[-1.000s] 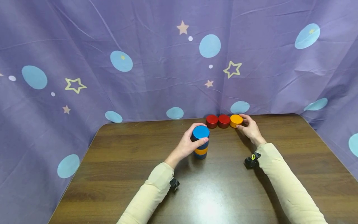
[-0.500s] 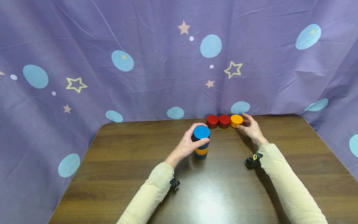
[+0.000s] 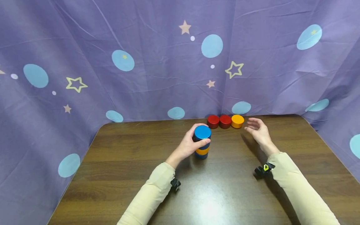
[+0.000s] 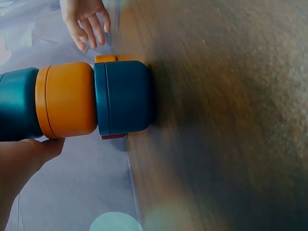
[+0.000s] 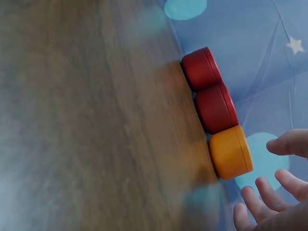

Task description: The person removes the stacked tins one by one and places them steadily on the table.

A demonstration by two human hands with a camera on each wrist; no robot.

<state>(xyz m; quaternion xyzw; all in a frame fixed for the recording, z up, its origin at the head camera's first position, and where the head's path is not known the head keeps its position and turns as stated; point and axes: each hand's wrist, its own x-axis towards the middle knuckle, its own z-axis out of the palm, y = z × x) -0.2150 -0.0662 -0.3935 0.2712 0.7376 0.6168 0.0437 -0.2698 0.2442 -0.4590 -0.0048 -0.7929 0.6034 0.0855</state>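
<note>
This looks like a little play or test corner set up indoors, not a real kitchen or shop. A brown wooden table [image 3: 118, 162] stands there. A big purple cloth [image 3: 157, 62] with blue dots and stars hangs behind it and on both sides, hiding the room. Small round tins [image 3: 225, 121] in bright colors sit on the table, like toys. Little cameras are strapped on both wrists.

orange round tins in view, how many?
2. One orange round tin ends the back row beside two red round tins; another sits mid-stack under the left hand. None appear hidden.
</note>
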